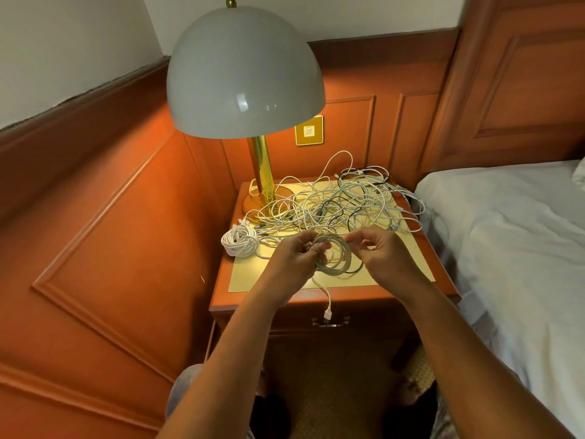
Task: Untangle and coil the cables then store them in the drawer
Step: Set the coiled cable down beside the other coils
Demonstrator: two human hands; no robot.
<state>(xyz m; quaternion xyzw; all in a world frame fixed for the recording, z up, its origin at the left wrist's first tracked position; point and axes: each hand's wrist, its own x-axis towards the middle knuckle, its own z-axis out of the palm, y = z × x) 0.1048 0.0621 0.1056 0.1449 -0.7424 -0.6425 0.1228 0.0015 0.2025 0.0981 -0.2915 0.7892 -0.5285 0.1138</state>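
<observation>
Head view: left hand [296,253] and right hand [378,251] both pinch a half-wound cable coil [335,255] above the nightstand [332,299]. Its plug end [327,313] dangles over the closed drawer [364,321]. Tangled cables [332,204] lie behind; finished white coil [240,241] left, beside the lamp [245,77]. No legible writing.

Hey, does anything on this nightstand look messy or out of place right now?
Yes. A tangled heap of cables sprawls across the nightstand, some loops hanging over its right edge by the bed. A plug end dangles off the front edge over the drawer handle.
</observation>
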